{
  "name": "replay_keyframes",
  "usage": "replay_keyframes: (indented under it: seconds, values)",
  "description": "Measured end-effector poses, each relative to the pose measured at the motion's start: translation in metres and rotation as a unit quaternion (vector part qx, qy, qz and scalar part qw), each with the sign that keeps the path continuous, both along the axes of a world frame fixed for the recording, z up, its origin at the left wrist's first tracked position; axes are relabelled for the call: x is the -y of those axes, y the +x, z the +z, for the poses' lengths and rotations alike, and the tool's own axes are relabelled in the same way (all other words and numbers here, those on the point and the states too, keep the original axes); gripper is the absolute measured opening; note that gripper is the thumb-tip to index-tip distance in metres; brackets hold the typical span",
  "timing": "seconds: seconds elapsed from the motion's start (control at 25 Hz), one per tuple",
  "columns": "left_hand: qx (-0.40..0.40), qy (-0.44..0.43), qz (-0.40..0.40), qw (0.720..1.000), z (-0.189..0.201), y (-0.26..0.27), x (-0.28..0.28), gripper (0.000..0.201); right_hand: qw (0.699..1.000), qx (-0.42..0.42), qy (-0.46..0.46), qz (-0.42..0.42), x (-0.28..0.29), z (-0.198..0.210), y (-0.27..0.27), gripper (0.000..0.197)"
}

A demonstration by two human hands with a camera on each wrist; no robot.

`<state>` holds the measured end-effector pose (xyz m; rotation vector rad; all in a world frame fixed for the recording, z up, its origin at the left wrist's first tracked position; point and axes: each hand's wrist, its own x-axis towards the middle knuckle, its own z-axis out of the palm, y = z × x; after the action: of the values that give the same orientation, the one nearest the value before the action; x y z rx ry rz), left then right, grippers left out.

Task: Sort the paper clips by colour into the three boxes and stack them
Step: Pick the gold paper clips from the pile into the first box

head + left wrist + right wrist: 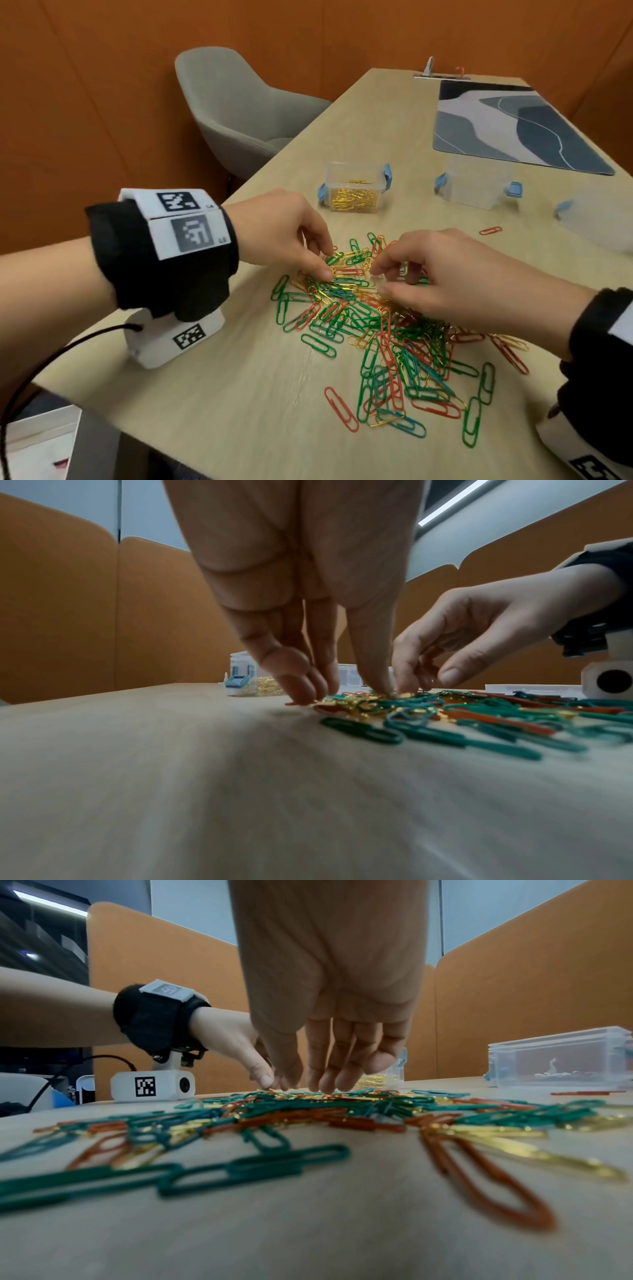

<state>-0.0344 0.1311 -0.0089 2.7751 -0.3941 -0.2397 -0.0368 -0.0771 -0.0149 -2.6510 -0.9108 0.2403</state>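
**At the far edge of the pile: both hands picking gold clips**

On the table (239,394), a mixed heap of paper clips (376,325) lies spread flat: green, red, gold, a few blue-green. Spreading it thin probably lets single colours be seen and lifted without tangling.

Beyond the heap stands the first box (352,188), lid off, blue latches hanging down, part-filled with gold clips only. So gold looks to be the colour in hand. A second box (478,186) stands to its right, apparently empty; a third box (603,222) sits at the right edge, blurred, contents unclear. All are within short reach of the heap, which suits repeated trips. One red clip (490,230) lies apart near the boxes.

Left hand (291,233): fingers curled downward, thumb and forefinger tips closed together on the heap's far edge where gold clips cluster. The left wrist view shows fingertips (301,688) touching the table and clips; whether a clip is actually pinched, I cannot tell.

Right hand (445,277): fingers bent, tips (329,1083) down among the same gold patch, just beside the left. Thumb and forefinger nearly meet; a grip cannot be confirmed.

Judgement: sorting is early; red and green untouched, stacking not begun.
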Motion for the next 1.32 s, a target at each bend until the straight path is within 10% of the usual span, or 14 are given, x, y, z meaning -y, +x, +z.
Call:
replay_keyframes:
  seconds: [0.4,1.32]
  values:
    - [-0.021,-0.024,0.006,0.999,-0.005,0.007,0.005,0.006,1.000,-0.028,-0.010,-0.011,0.000,-0.001,0.000,0.007]
    - [-0.026,0.016,0.045,0.999,-0.001,-0.017,-0.001,0.020,0.998,0.009,-0.003,-0.069,0.002,-0.004,0.005,0.012]
